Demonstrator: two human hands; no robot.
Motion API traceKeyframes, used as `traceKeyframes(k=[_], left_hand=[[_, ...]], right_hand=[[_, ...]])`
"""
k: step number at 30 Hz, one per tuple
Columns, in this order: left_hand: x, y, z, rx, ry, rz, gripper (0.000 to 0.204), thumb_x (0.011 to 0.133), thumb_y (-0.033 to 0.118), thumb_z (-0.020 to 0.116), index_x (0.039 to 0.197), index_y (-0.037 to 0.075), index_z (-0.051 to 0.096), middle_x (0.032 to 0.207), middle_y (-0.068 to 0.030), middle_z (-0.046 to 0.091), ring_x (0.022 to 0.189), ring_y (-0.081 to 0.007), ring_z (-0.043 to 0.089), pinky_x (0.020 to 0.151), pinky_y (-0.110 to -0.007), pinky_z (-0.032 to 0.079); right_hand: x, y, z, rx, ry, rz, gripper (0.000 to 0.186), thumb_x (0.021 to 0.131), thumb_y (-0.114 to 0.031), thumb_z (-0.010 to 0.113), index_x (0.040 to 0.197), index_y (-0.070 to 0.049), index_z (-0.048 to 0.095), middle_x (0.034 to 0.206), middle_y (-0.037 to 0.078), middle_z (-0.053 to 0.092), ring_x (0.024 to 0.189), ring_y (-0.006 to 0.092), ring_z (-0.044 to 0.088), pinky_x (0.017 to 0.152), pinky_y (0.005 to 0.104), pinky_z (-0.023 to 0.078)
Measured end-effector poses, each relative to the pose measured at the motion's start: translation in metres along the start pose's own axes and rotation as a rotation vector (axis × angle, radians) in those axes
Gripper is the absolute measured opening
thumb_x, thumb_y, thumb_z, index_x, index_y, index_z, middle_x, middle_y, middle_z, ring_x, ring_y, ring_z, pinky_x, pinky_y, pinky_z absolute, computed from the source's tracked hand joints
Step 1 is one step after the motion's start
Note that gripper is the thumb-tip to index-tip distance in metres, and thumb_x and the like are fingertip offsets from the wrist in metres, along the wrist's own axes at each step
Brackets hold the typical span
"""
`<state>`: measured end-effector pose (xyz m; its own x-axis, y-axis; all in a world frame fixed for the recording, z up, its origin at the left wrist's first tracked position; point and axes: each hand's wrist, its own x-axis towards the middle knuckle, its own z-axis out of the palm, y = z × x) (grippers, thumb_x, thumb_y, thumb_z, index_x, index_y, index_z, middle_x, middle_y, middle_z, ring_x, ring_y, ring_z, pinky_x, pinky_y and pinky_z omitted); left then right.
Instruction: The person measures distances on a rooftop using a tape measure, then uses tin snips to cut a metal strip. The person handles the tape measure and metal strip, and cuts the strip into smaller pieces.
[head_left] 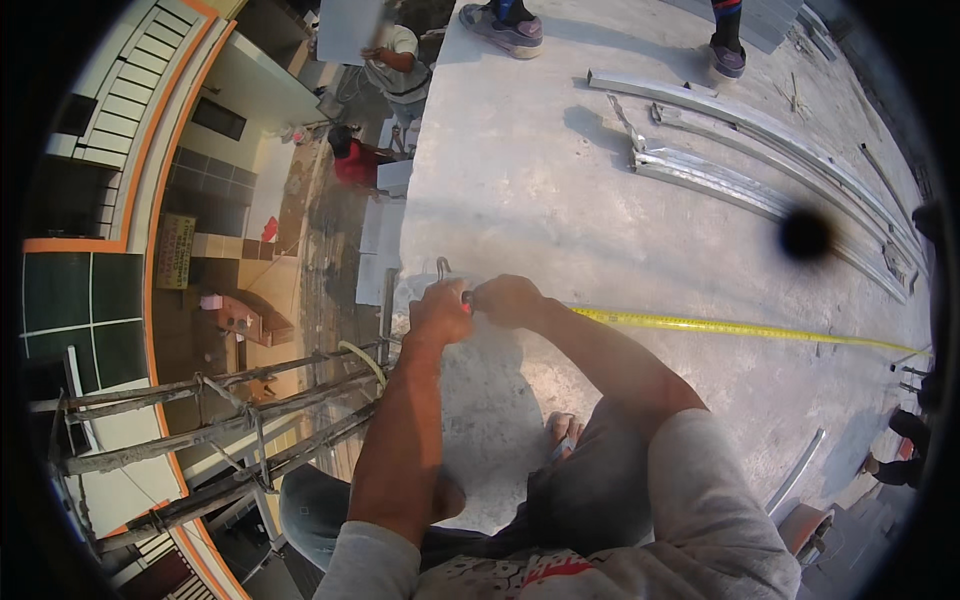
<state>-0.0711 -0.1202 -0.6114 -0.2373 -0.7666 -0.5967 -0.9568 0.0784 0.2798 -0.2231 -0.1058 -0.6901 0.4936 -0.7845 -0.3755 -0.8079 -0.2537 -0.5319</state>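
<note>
At the slab's left edge, my left hand and my right hand are close together, both closed. Between them shows a small red-and-black part, apparently of a tape measure gripped by both hands; most of it is hidden by my fingers. The yellow tape blade emerges from behind my right forearm and stretches far to the right over the concrete. Just beyond my left hand, a bent metal rod sticks up at the edge.
Metal channels lie on the concrete slab at upper right. The slab drops off at left, beside bamboo poles. Below, a person in red and another holding a grey panel are visible. Another person's shoes stand at the far side.
</note>
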Motion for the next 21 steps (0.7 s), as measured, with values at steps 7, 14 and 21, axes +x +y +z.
traceKeyframes(k=[7,14,21], left_hand=[[0.003,-0.011,0.051,-0.141,0.457,0.113,0.070,0.073,0.008,0.069,0.139,0.005,0.045,0.146,-0.0184,0.040,0.138,-0.0370,0.035,0.111,-0.048,0.032],[-0.114,-0.032,0.087,-0.338,0.085,0.419,0.055,0.082,0.018,0.067,0.134,0.011,0.052,0.132,-0.0138,0.055,0.120,-0.0305,0.055,0.101,-0.045,0.044],[-0.152,-0.244,0.095,0.398,-0.899,-0.072,0.038,0.087,0.029,0.064,0.109,-0.002,0.065,0.113,-0.0201,0.065,0.100,-0.0319,0.064,0.089,-0.041,0.050]], right_hand=[[0.032,0.041,0.031,0.173,0.105,0.031,0.021,0.089,-0.027,0.058,0.098,-0.012,0.070,0.093,0.016,0.070,0.092,0.0364,0.066,0.081,0.0454,0.053],[0.045,0.067,0.051,0.303,0.129,-0.063,0.023,0.089,-0.026,0.058,0.100,-0.010,0.070,0.092,0.017,0.070,0.089,0.0350,0.067,0.082,0.0433,0.053],[0.038,0.061,0.027,0.646,-0.107,0.078,0.024,0.088,-0.023,0.054,0.092,-0.005,0.069,0.072,0.010,0.069,0.071,0.0211,0.067,0.071,0.0376,0.053]])
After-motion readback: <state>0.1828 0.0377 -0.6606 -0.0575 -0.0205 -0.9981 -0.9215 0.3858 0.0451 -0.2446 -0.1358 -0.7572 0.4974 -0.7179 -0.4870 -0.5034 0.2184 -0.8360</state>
